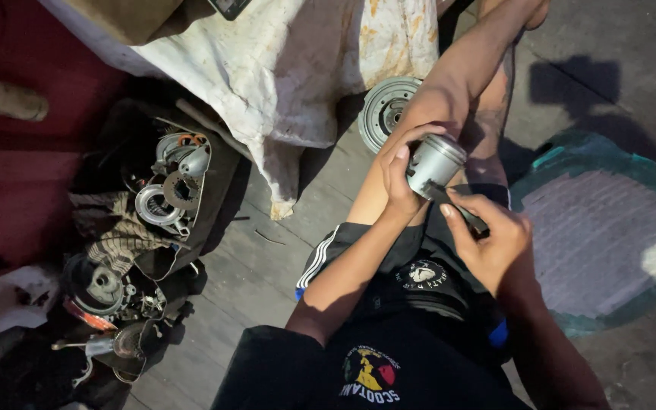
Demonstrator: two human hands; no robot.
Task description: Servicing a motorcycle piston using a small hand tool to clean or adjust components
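Two hands met over our lap: our left hand [402, 178] gripped the rigid, smooth, probably slippery metal piston [435, 164] around its sides, while our right hand [489, 239] pinched a flat tool [457, 206] against it.

arms: bare, no sleeves at the wrists
shorts [419, 266]: black, white side stripes, a round pale emblem
shirt [320, 372]: black, with a round yellow, red and green badge
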